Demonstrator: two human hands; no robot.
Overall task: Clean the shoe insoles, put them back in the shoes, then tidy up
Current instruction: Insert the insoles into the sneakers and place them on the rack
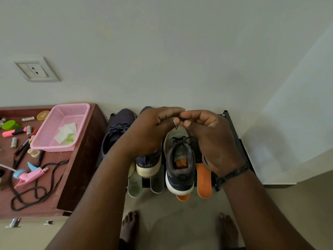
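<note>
Both hands, left hand [153, 130] and right hand [212, 139], are pinching a lace [181, 121] tight above the shoe [180, 165]; shoe's length is running 6–12 o'clock, heel at 6.

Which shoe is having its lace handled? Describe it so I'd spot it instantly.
Find the black shoe rack against the wall. The grey sneaker stands heel towards you beneath both hands. Unlike the navy shoes to its left, it has orange inside and an orange insole beside it.

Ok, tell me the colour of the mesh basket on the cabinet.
Pink; the basket shows clearly in the head view, on the wooden cabinet.
</note>
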